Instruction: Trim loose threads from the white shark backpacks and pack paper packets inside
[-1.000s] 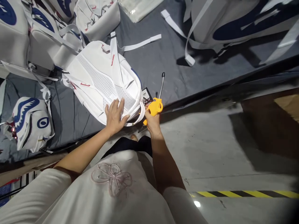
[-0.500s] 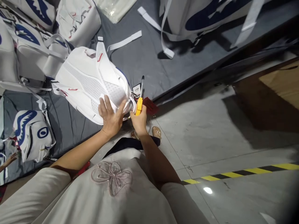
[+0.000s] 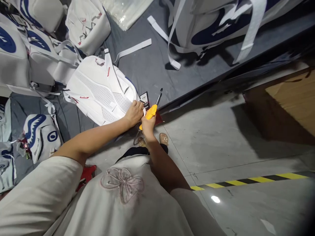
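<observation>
Grey cloth covers the long tabletop (image 3: 157, 77), which runs diagonally above a pale floor (image 3: 204, 131) marked with yellow-and-black tape (image 3: 262, 180). One white backpack (image 3: 105, 88) lies on the tabletop at its near edge, mesh back panel facing up, with a loose strap (image 3: 135, 48) stretching out beyond it. The person's right grip (image 3: 148, 126) is closed around an orange tool (image 3: 151, 112) at the backpack's near end; a thin rod (image 3: 159, 96) with a dark tip points up and away from it. Just beside the tool is a black tag (image 3: 144, 97) bearing a white label. The left grip (image 3: 134, 113) rests on that same end of the backpack, fingers curled; whether it is pinching the fabric I cannot tell from this angle. More white bags (image 3: 16, 64) crowd the left, clear plastic packaging (image 3: 126, 11) lies farther back, and a larger bag (image 3: 219, 26) with navy patches sits at upper right.
</observation>
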`<state>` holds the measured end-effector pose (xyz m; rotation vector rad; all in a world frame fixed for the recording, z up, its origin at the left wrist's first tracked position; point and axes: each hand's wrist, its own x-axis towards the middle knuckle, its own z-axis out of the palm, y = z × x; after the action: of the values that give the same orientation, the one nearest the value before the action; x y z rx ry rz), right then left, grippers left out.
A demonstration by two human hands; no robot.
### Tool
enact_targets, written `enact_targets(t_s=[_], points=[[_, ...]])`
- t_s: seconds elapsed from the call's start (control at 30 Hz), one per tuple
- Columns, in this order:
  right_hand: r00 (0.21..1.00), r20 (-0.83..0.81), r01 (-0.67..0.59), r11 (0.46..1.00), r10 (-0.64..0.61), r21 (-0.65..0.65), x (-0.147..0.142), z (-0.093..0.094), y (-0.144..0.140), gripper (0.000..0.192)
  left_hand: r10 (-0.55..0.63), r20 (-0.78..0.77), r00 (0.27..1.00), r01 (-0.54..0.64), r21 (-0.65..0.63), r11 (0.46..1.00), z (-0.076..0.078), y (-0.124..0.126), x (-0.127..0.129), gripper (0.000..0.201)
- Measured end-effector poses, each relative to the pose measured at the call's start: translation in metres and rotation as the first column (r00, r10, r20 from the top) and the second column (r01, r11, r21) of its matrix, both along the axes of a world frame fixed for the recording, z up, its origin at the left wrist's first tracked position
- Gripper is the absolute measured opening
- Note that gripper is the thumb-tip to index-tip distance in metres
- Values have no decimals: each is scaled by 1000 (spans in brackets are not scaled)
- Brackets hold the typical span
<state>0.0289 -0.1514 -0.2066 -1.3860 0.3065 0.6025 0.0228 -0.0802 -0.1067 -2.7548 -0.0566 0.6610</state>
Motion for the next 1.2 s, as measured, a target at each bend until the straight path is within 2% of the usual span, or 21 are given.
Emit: enact_targets(t_s=[0.13,0.23,0.37,0.47,0.53,0.6,0.63,0.7,0.77,0.8,0.83,0.87,0.9,0.93,0.97,1.0,1.03,1.07,1.1,1.13,1.2], points=[[996,8,-92,993,93,-68,4,7,-1,47,-43,21,999,45,-95,994,3,14,-1,37],[991,6,-135,984,136,-121,3,11,-1,40,-13,51,999,19,-122,992,11,18,-4,36],[981,-2,-194,973,196,-126,1,11,1,32,123,24,992,-121,-74,990,27,4,8,34],[978,-39,-210,971,207,-113,5,8,1,28,245,-24,969,-246,-26,969,39,-7,17,35],[977,-71,-210,969,203,-127,8,6,3,26,357,-34,933,-358,-21,933,45,-13,8,35],[970,-120,-224,968,211,-113,9,6,4,26,513,2,858,-513,-19,858,49,-19,-16,34],[963,-145,-240,966,226,-91,8,6,4,27,603,42,796,-603,-18,798,50,-24,-32,32],[946,-185,-281,958,267,-54,2,8,3,30,772,150,618,-775,-50,630,49,-36,-66,30],[929,-193,-329,943,316,-38,-6,8,1,31,894,229,384,-881,-200,430,42,-50,-91,26],[922,-193,-348,937,336,-33,-10,7,0,31,948,233,219,-894,-341,290,37,-57,-99,23],[916,-193,-363,931,352,-27,-13,6,-2,32,981,192,24,-859,-497,119,31,-62,-101,20],[911,-192,-375,927,364,-23,-15,4,-3,32,980,109,-166,-773,-632,-61,25,-66,-101,17],[909,-186,-384,923,374,-24,-16,2,-4,33,946,4,-323,-658,-720,-222,19,-69,-97,15],[908,-174,-391,920,380,-33,-16,-1,-6,33,896,-95,-433,-550,-761,-346,14,-71,-92,13],[908,-159,-400,915,388,-48,-15,-3,-7,34,853,-168,-495,-474,-770,-427,10,-72,-87,14],[905,-142,-413,908,401,-66,-14,-5,-8,36,827,-211,-521,-437,-766,-471,8,-72,-84,15],[901,-128,-427,901,416,-81,-13,-6,-10,38,811,-234,-536,-413,-765,-493,7,-73,-83,15],[896,-118,-440,893,429,-95,-11,-7,-11,39,807,-238,-541,-398,-773,-494,8,-74,-85,15],[893,-110,-448,888,437,-103,-9,-7,-12,41,826,-200,-527,-420,-784,-458,9,-75,-91,16],[895,-100,-443,890,434,-106,-6,-7,-12,42,864,-120,-489,-484,-786,-383,11,-76,-99,16],[911,-91,-411,906,403,-98,-3,-6,-12,44,933,86,-351,-673,-715,-188,12,-80,-122,16]])
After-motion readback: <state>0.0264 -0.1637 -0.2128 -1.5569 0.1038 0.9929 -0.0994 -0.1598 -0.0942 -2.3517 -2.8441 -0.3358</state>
